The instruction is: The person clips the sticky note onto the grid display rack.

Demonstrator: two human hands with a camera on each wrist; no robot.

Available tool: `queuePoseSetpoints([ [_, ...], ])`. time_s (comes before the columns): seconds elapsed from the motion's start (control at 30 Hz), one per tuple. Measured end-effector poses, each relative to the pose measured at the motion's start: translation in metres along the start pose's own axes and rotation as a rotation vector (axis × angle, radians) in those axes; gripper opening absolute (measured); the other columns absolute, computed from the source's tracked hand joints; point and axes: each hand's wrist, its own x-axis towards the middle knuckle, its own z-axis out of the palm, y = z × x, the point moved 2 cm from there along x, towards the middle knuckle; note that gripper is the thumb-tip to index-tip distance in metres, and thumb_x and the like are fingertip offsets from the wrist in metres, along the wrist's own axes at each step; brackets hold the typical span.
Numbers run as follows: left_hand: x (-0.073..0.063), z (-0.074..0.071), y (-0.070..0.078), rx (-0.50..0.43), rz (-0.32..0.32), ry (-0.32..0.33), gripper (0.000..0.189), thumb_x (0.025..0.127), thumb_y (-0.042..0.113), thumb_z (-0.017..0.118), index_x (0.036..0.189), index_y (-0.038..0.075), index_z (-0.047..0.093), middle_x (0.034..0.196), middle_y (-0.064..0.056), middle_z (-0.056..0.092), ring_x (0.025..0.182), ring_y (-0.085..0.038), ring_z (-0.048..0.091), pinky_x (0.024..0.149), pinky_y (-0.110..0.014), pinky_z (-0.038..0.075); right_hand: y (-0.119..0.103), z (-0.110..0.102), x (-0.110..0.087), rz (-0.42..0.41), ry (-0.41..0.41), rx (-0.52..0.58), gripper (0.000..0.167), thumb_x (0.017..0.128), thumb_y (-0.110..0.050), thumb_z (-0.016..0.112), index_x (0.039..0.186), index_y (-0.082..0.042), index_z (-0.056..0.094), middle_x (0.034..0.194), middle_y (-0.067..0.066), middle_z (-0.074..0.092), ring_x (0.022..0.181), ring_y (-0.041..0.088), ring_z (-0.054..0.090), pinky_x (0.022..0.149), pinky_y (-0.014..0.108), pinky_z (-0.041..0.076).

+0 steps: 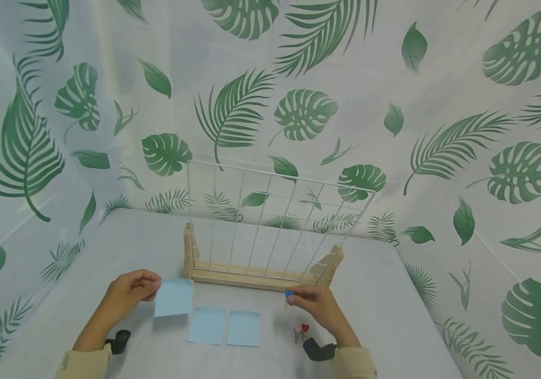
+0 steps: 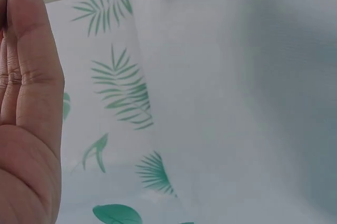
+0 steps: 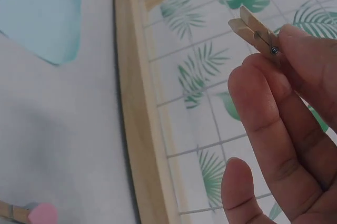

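Note:
My left hand (image 1: pixel 128 296) pinches a light blue paper note (image 1: pixel 173 298) by its upper left edge, raised above the table. In the left wrist view only a sliver of that note shows, beside the fingers (image 2: pixel 34 50). My right hand (image 1: pixel 317 305) holds a small wooden clothespin (image 3: pixel 255 30) between thumb and fingers; a blue piece shows at its top in the head view. Two more blue notes, a left one (image 1: pixel 207 326) and a right one (image 1: pixel 244 329), lie side by side between the hands. Clothespins with pink (image 1: pixel 297 329) and red (image 1: pixel 305 328) hearts lie below my right hand.
A white wire grid stands in a wooden base (image 1: pixel 247 280) just beyond the hands, leaning back. Black wrist devices sit by the left (image 1: pixel 119 341) and right (image 1: pixel 319 349) sleeves. Leaf-patterned sheeting (image 1: pixel 303 113) rises behind and beside the white table (image 1: pixel 133 237).

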Motion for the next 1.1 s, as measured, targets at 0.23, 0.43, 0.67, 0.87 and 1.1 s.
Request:
queuePoseSetpoints([
  [0.23,-0.001,-0.002,0.011,-0.008,0.034,0.019,0.018,0.106,0.009,0.070,0.115,-0.006,0.072,0.097,-0.009,0.077,0.084,-0.018,0.074,0.073,-0.026,0.064,-0.009,-0.001,0.006,-0.045,0.001,-0.004,0.026,0.102,-0.007,0.075,0.119,0.011,0.074,0.113,0.021,0.079,0.100,0.008,0.075,0.089,0.023,0.060],
  [0.43,0.000,-0.004,0.016,-0.003,0.052,0.058,0.017,0.106,0.010,0.070,0.116,-0.004,0.072,0.094,-0.008,0.077,0.079,-0.016,0.073,0.069,-0.025,0.063,-0.017,-0.006,0.011,-0.073,0.003,-0.011,0.024,0.102,-0.007,0.075,0.119,0.010,0.075,0.114,0.021,0.077,0.099,0.005,0.074,0.088,0.022,0.060],
  [0.67,0.000,-0.005,0.023,-0.027,0.080,0.076,0.021,0.107,0.012,0.071,0.120,-0.004,0.071,0.097,-0.011,0.078,0.080,-0.017,0.073,0.068,-0.025,0.064,-0.028,-0.013,0.015,-0.078,-0.002,0.014,0.020,0.102,-0.004,0.074,0.115,0.010,0.075,0.111,0.023,0.077,0.095,0.004,0.074,0.086,0.022,0.061],
  [0.87,0.000,-0.006,0.028,-0.025,0.092,0.093,0.020,0.106,0.011,0.071,0.119,-0.004,0.071,0.098,-0.012,0.078,0.080,-0.017,0.073,0.068,-0.025,0.064,-0.034,-0.016,0.017,-0.103,0.012,0.007,0.016,0.101,-0.004,0.075,0.111,0.009,0.076,0.106,0.016,0.079,0.093,0.004,0.074,0.085,0.022,0.061],
  [1.1,0.000,-0.006,0.032,-0.021,0.111,0.106,0.018,0.105,0.009,0.072,0.117,-0.004,0.072,0.097,-0.013,0.078,0.078,-0.015,0.072,0.067,-0.025,0.063,-0.040,-0.017,0.021,-0.130,0.025,0.015,0.012,0.099,-0.001,0.076,0.107,0.008,0.077,0.100,0.010,0.079,0.090,0.005,0.075,0.083,0.023,0.062],
])
